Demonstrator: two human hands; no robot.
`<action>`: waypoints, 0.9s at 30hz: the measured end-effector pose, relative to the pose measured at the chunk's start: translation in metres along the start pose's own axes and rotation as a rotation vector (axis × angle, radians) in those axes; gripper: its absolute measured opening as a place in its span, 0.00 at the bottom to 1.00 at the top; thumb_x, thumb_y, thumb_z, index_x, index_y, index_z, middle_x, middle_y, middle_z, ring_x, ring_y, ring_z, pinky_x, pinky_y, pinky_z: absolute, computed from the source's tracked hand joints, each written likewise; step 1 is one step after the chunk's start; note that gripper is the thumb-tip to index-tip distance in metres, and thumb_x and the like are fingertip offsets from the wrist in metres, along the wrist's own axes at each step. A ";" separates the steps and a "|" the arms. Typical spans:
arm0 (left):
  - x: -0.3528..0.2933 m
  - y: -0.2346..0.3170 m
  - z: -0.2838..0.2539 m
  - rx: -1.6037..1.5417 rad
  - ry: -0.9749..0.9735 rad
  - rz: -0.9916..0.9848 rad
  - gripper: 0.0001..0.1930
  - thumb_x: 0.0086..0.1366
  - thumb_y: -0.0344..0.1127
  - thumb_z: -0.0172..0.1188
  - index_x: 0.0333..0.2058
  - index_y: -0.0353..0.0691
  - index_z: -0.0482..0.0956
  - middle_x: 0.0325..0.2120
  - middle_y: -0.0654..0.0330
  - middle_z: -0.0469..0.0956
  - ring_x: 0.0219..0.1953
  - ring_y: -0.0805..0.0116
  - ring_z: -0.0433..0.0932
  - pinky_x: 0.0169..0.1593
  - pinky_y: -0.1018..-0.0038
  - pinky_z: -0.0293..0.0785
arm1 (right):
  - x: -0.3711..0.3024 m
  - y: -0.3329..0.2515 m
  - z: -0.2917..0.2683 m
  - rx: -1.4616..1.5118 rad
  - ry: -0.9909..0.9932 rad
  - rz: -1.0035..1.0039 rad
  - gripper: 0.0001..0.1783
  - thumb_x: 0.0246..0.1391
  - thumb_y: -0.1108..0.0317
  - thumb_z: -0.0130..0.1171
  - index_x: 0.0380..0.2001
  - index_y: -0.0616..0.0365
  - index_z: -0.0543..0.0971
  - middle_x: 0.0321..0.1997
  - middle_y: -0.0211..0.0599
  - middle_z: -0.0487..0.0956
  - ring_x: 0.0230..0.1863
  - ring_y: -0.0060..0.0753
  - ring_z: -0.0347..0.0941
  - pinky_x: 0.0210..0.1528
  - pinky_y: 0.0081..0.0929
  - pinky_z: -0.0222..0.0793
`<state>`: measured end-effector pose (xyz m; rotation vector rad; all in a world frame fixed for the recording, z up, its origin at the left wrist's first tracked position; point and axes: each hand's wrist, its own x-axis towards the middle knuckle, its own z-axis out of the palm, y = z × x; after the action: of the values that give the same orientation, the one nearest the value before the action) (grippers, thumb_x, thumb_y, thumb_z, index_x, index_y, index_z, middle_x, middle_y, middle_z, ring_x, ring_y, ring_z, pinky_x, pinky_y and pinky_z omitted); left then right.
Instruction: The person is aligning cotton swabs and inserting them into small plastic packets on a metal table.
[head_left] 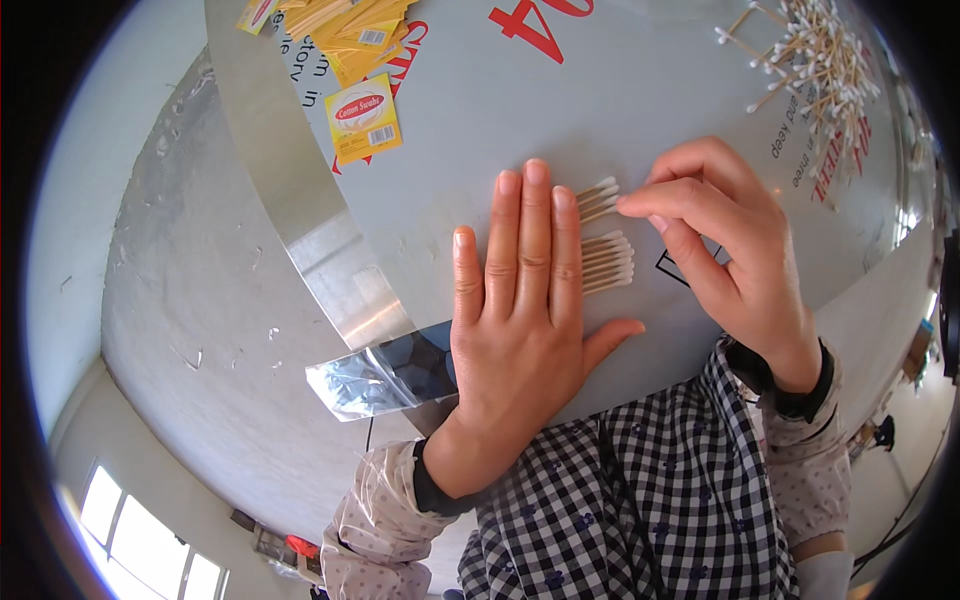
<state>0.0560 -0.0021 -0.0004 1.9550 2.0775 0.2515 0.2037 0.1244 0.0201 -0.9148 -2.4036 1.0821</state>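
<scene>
My left hand [520, 300] lies flat, palm down, on a row of wooden cotton swabs [605, 262] on the grey table [470, 120]; only the swabs' white tips stick out past my fingers on the right. My right hand [720, 230] reaches in from the right, its index fingertip and thumb touching the upper few swab tips [598, 198]. A clear plastic sleeve [375, 372] lies under my left palm and hangs over the table's near edge.
A loose heap of cotton swabs [815, 60] lies at the far right of the table. Yellow paper labels [365, 115] and a stack of them [350, 25] lie at the far left. The concrete floor [190, 300] shows to the left.
</scene>
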 end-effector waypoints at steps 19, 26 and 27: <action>-0.001 0.004 -0.004 -0.078 -0.007 0.000 0.57 0.53 0.66 0.61 0.67 0.26 0.49 0.68 0.38 0.50 0.72 0.44 0.49 0.69 0.43 0.38 | 0.006 0.001 -0.007 -0.017 0.031 0.016 0.12 0.55 0.80 0.56 0.41 0.58 0.81 0.39 0.34 0.76 0.30 0.24 0.69 0.29 0.20 0.63; -0.010 0.001 -0.018 -0.096 -0.131 0.006 0.56 0.55 0.65 0.61 0.67 0.26 0.48 0.69 0.38 0.48 0.72 0.45 0.46 0.69 0.42 0.32 | 0.016 0.046 -0.078 -0.617 0.237 0.022 0.13 0.49 0.83 0.57 0.39 0.57 0.77 0.39 0.34 0.77 0.32 0.37 0.74 0.34 0.27 0.70; -0.011 0.001 -0.021 -0.090 -0.127 0.003 0.56 0.55 0.65 0.61 0.67 0.26 0.48 0.69 0.38 0.48 0.72 0.45 0.46 0.69 0.42 0.32 | 0.017 0.052 -0.084 -0.613 0.241 0.016 0.13 0.49 0.83 0.57 0.39 0.57 0.77 0.39 0.34 0.77 0.32 0.37 0.74 0.34 0.27 0.70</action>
<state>0.0513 -0.0118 0.0205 1.8711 1.9492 0.2113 0.2581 0.2070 0.0359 -1.1678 -2.5473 0.1976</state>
